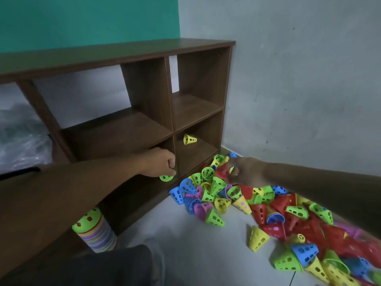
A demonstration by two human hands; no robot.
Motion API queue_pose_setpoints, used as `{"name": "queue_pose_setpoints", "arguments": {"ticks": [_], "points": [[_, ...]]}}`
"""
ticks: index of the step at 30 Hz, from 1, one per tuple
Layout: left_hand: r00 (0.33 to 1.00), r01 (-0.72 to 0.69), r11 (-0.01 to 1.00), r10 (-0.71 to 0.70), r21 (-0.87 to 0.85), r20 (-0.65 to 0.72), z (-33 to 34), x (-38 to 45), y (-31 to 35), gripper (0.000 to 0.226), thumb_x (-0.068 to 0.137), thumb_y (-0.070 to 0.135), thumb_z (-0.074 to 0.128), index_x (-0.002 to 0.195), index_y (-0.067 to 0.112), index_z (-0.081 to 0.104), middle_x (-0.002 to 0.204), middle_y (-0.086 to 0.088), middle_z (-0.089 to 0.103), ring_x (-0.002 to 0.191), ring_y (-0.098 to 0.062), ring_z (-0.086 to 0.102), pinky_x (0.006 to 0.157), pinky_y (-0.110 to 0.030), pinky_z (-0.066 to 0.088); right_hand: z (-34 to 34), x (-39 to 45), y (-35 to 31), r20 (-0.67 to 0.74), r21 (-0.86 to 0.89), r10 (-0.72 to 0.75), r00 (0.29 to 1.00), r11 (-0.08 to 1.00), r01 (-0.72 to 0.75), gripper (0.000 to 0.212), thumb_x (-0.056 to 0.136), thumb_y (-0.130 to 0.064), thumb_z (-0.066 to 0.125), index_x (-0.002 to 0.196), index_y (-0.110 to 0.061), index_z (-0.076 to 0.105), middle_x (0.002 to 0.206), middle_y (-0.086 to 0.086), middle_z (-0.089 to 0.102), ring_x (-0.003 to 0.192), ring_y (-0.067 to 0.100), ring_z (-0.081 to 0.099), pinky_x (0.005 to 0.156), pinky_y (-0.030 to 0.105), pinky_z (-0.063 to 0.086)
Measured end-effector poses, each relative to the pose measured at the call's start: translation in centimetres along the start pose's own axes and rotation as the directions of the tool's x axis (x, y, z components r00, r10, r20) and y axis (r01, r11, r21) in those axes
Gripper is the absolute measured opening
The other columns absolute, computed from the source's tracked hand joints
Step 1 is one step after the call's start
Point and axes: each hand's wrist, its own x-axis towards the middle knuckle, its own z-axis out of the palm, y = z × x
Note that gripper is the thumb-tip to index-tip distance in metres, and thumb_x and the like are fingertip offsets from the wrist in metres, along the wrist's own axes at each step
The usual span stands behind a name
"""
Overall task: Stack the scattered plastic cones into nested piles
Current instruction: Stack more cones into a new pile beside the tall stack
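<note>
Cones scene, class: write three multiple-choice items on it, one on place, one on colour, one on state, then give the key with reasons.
1. Where does the lone yellow cone lie?
A. in a shelf compartment
B. on top of the shelf
C. on the nested stack

2. What colour is the cone in the left hand?
A. red
B. green
C. blue

3. The right hand is:
A. resting on the shelf top
B. holding the stack
C. reaching into the pile

Key: A, it lies on its side in the lower right compartment; B, green shows below the fingers; C, it is among the loose cones.
</note>
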Motion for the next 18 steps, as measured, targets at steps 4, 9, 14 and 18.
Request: {"name": "queue_pose_setpoints", "arguments": {"ticks": [4, 9, 14, 18], "points": [[0.999, -0.012, 1.0, 0.013, -0.023, 0.039, 1.9, 6.3, 0.1, 0.038, 0.095, 0.034, 0.067, 0.128, 0.018, 0.058, 0.116, -0.001, 0.065, 0.102, -0.013, 0.063, 0.093, -0.036, 0.056, 1.3, 3.8, 3.4, -0.001, -0.038, 0.038, 0.999, 0.999, -0.038, 0.054, 0.096, -0.044, 0.064, 0.142, -0.022, 0.045, 0.129, 0.005, 0.06, 0.112, 0.024, 0.061, 0.096, 0.039, 0.052], [0.999, -0.019, 1.0, 0.02, -0.017, 0.04, 4.1, 14.2, 0.0, 0.054, 0.095, 0.032, 0.068, 0.142, 0.015, 0.048, 0.137, -0.008, 0.056, 0.123, -0.021, 0.056, 0.098, -0.034, 0.049, 3.6, 9.3, 8.4, -0.027, 0.011, 0.112, 0.993, 0.994, -0.112, 0.069, 0.093, -0.045, 0.067, 0.15, -0.023, 0.035, 0.141, 0.01, 0.05, 0.116, 0.027, 0.059, 0.096, 0.037, 0.051], [1.0, 0.005, 0.999, -0.005, 0.035, -0.006, 6.1, 22.5, -1.4, 0.06, 0.093, 0.034, 0.069, 0.145, 0.014, 0.046, 0.143, -0.01, 0.047, 0.13, -0.024, 0.049, 0.103, -0.036, 0.045, 4.9, 16.0, 13.2, -0.121, 0.056, 0.175, 0.977, 0.984, -0.169, 0.076, 0.09, -0.054, 0.065, 0.153, -0.026, 0.032, 0.149, 0.013, 0.04, 0.128, 0.036, 0.047, 0.107, 0.042, 0.043], [0.997, 0.066, 0.996, -0.064, 0.067, -0.031, 7.4, 29.0, -3.0, 0.068, 0.094, 0.037, 0.067, 0.152, 0.016, 0.038, 0.152, -0.011, 0.038, 0.136, -0.028, 0.044, 0.108, -0.041, 0.043, 5.7, 20.6, 16.6, -0.18, 0.069, 0.204, 0.962, 0.978, -0.195, 0.077, 0.091, -0.056, 0.062, 0.155, -0.026, 0.03, 0.147, 0.013, 0.043, 0.134, 0.038, 0.038, 0.109, 0.042, 0.038]]}}
